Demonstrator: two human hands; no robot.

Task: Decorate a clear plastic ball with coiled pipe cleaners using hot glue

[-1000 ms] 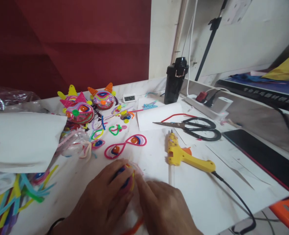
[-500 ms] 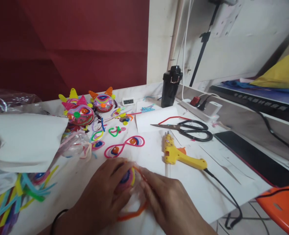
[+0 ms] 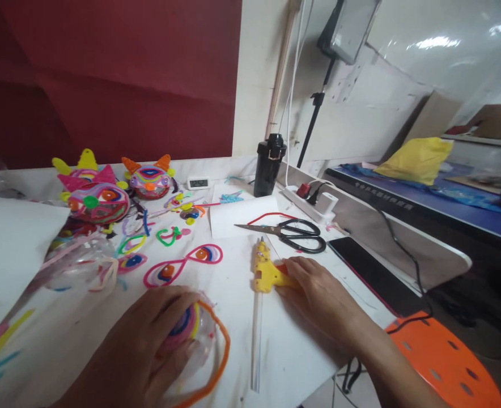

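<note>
on the tabletop point(image 3: 78, 317), the right hand point(image 3: 322, 292) seems to curl its fingers around the yellow glue gun point(image 3: 268, 275), undersides hidden; the left hand point(image 3: 148, 323), fingers bent, clasps the decorated ball point(image 3: 186, 326) beside it, best kept steady, its orange strip point(image 3: 226, 343) clear of the nozzle point(image 3: 260, 242).

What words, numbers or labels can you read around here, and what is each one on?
"12:52", or so it seems: small, blurred digits on the little white clock.
A row of pale Chinese characters on the dark edge of the blue table: too small and blurred to quote surely.
No lettering can be made out on the black bottle or yellow glue gun.
</note>
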